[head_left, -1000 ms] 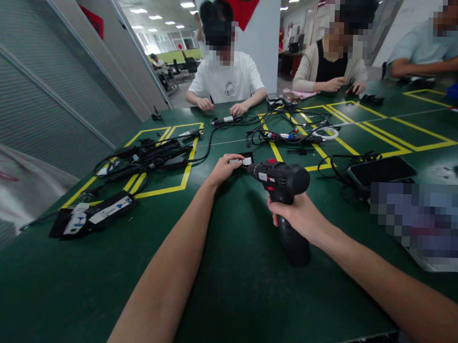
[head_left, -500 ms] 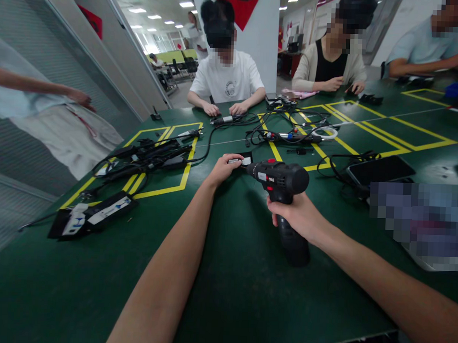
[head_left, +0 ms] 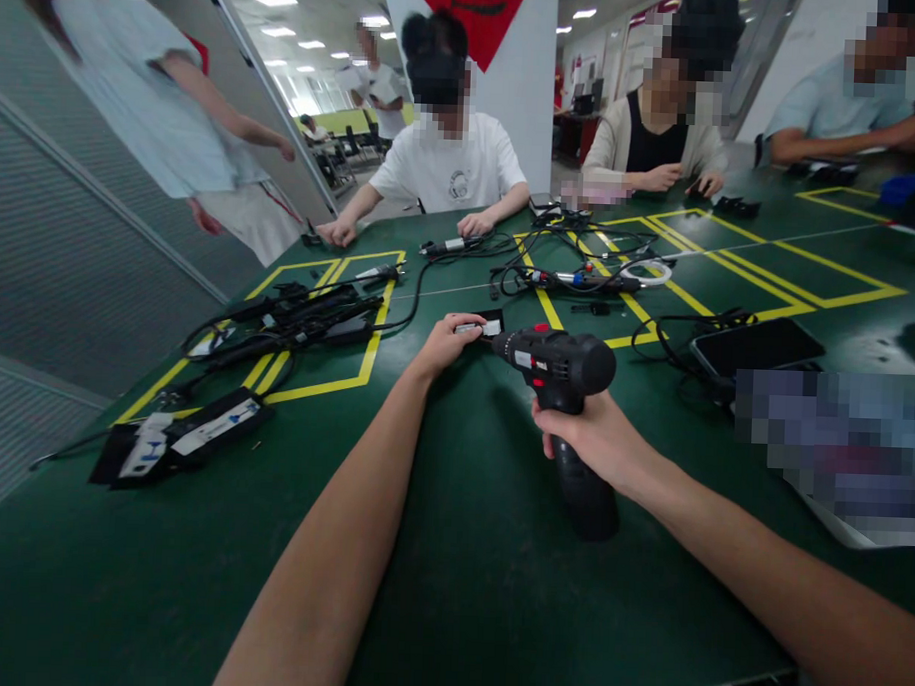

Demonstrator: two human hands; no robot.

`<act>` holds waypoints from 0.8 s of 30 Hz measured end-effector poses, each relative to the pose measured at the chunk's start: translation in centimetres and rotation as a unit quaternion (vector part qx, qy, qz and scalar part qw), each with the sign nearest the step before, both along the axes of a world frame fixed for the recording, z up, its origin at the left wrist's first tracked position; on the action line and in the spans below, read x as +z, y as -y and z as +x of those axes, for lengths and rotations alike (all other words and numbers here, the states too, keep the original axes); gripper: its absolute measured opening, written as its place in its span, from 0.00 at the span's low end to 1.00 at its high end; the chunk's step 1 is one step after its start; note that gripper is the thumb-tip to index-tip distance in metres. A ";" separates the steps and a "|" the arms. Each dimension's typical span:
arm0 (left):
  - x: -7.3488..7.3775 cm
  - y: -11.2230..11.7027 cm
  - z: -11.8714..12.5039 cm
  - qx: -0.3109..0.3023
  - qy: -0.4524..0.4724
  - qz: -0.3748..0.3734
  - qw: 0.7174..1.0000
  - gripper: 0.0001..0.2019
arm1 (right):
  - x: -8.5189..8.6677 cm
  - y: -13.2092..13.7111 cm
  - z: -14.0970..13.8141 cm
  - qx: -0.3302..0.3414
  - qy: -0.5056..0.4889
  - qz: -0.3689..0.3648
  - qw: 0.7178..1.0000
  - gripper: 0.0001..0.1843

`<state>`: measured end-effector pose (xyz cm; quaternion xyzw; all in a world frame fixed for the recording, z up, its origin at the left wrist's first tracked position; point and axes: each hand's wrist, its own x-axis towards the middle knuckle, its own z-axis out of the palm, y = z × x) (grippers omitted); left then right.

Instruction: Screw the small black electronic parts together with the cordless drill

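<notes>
1. Right hand (head_left: pixel 585 433): wrapped around the grip of a black power drill (head_left: pixel 566 362) with red details, fingers closed firmly on the handle. The drill's nose points forward and leftward.
2. Left hand (head_left: pixel 446 345): stretched forward over the green table (head_left: pixel 463 603), thumb and fingers pinching the left end of a small black-and-white piece (head_left: pixel 492 327).
3. Small piece: lies low at the table's middle, directly ahead of the drill's nose — whether the bit touches it cannot be told.
4. Left of the hands: a heap of black cables (head_left: pixel 308 313) across yellow tape lines; nearer the viewer, a dark pack with white labels (head_left: pixel 214 425).
5. Beyond the drill: a slim tool with red and blue parts (head_left: pixel 572 280) among further cables, with a white ring (head_left: pixel 647 274) at its right end.
6. Right side: a flat black device (head_left: pixel 759 344), a dark cord beside it.
7. Far edge: a person in a white T-shirt (head_left: pixel 460 163), both hands on the table — one at a black-and-silver item (head_left: pixel 452 246).
</notes>
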<state>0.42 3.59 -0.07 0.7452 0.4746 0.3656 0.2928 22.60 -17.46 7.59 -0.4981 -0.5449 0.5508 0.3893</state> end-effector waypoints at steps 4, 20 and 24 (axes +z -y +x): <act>0.1 0.1 0.0 0.000 0.000 -0.005 1.000 0.17 | 0.0 0.0 0.0 -0.001 0.003 -0.005 1.000 0.03; 0.4 0.2 0.1 -0.002 -0.007 -0.004 1.000 0.17 | 0.2 0.1 0.0 -0.007 -0.008 -0.016 1.000 0.03; 0.5 0.3 0.1 0.003 -0.007 -0.012 1.000 0.17 | 0.0 0.0 0.0 -0.005 -0.011 -0.013 1.000 0.03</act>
